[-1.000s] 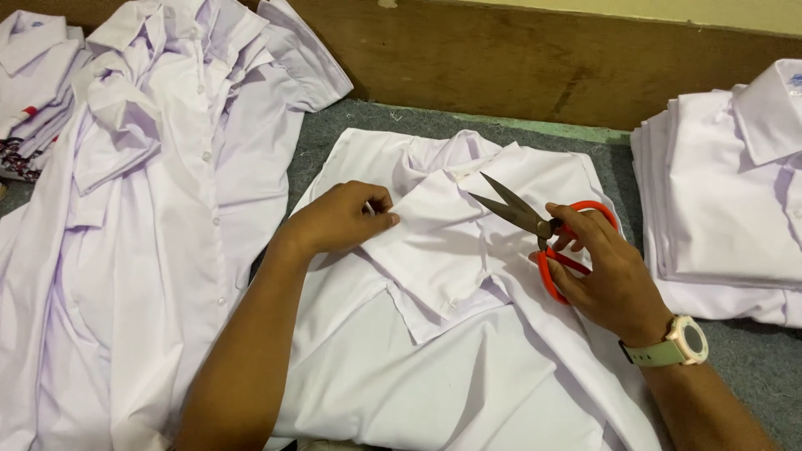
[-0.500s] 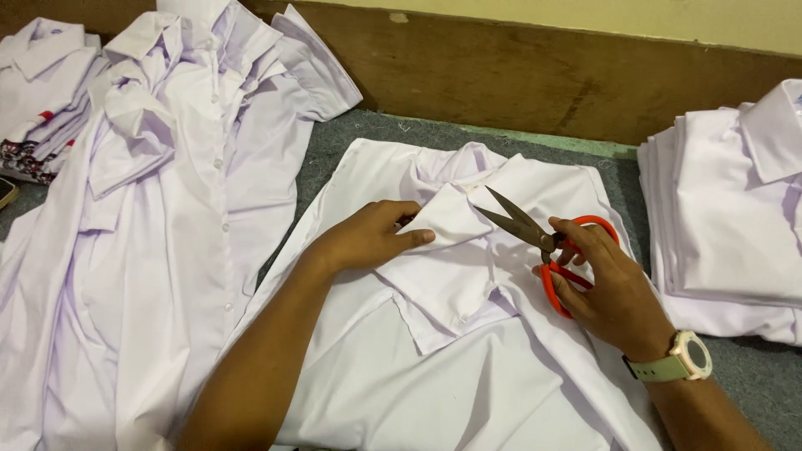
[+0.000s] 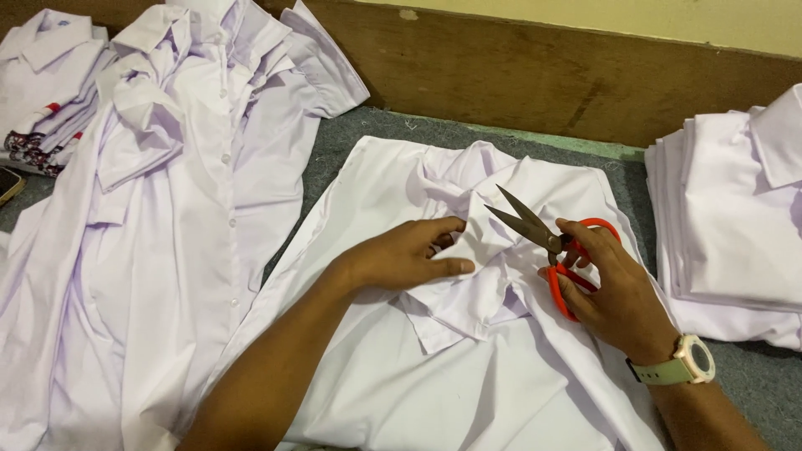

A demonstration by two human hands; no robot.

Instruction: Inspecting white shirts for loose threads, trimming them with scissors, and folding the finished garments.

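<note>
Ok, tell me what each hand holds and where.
Right hand: scissors by the red handles. Left hand: pinches the white shirt's collar.

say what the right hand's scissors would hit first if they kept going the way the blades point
Probably the bunched collar fold of the white shirt, just ahead of the open blades of the scissors in the right hand. The left hand pinches that fold; depth is unclear.

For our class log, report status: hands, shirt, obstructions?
Left hand pinching white cotton shirt collar. Right hand holding orange-handled steel scissors, blades open. Nothing between blades and collar.
</note>
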